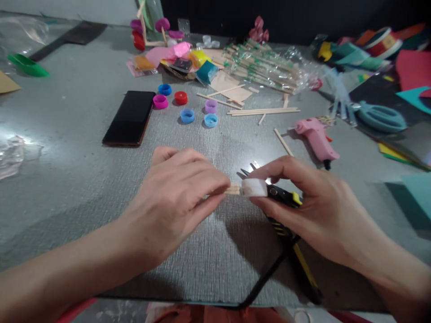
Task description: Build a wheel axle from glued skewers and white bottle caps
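My left hand is closed, thumb and fingers pinching thin wooden sticks whose ends stick out to the right. In my right hand, thumb and fingers grip the sides of a white bottle cap. The stick ends meet the cap's left side or come very close to it; I cannot tell whether they touch. Black and yellow pliers lie on the table under my right hand, which partly hides them. One loose wooden stick lies just beyond that hand.
A phone lies at left, beside several coloured caps. A pink glue gun and blue scissors lie at right. Behind are loose sticks, a bag of sticks and coloured craft scraps. A black cord crosses the near edge.
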A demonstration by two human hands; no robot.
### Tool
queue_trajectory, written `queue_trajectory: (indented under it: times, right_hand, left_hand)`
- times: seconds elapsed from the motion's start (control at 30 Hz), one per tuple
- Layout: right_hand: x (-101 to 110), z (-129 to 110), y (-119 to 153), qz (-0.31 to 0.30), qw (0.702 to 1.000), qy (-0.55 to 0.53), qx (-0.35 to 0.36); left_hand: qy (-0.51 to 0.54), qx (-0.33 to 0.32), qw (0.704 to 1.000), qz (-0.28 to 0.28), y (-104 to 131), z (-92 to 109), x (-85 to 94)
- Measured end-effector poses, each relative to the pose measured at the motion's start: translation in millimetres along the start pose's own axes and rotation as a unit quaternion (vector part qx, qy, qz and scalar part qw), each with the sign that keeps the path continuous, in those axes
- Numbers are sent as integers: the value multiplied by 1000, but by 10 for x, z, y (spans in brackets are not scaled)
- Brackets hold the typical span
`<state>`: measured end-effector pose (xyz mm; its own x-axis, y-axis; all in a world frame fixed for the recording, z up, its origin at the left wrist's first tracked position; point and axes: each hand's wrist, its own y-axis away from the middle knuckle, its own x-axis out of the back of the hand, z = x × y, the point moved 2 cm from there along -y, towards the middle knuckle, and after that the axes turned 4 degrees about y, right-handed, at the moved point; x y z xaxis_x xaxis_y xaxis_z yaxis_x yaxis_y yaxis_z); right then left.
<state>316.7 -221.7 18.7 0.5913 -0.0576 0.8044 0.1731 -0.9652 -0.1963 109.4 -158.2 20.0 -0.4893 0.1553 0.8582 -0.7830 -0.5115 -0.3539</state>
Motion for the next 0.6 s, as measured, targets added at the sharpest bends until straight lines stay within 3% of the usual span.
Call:
queue_trajectory:
  times: [0.6]
  right_hand:
    - [-35,-55,28,2,991,58,117]
  left_hand:
    - [12,-19,1000,-12,20,33,-33]
